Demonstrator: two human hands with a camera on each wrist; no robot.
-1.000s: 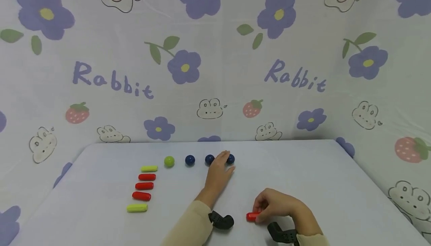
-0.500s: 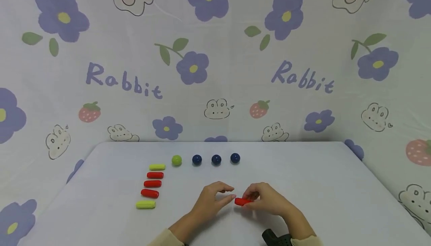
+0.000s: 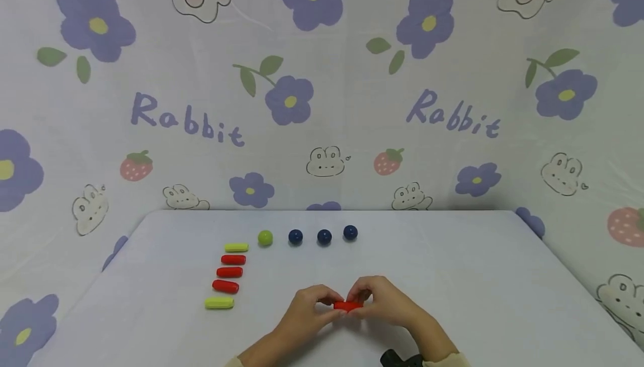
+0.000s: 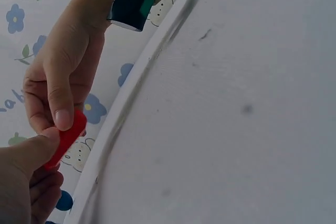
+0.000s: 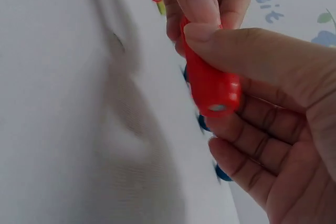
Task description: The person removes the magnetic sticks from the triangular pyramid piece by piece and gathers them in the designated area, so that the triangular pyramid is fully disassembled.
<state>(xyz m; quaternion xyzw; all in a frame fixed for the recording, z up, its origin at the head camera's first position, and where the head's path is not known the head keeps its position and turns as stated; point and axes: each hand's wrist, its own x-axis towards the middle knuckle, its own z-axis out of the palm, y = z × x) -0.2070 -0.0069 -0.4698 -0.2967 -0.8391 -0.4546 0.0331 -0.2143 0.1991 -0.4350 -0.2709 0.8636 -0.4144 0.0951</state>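
Both hands meet over the near middle of the table around one red long bead [image 3: 347, 305]. My left hand [image 3: 308, 312] pinches its left end between thumb and fingers. At the other end, my right hand [image 3: 384, 303] pinches it too. In the left wrist view, both thumbs press on the red bead [image 4: 68, 139]. A pale spot, perhaps a hole, shows in the bead's end in the right wrist view, where fingers cover part of its side.
Left of the hands, yellow-green long beads [image 3: 219, 303] and red long beads [image 3: 230, 272] form a column on the white table [image 3: 478, 277]. A green ball [image 3: 265, 238] and three dark blue balls [image 3: 324, 237] line the back. A patterned cloth [image 3: 342, 104] hangs behind.
My left hand has come back from the rightmost blue ball and now grips the red bead's left end. My right hand has carried that bead up and leftward.
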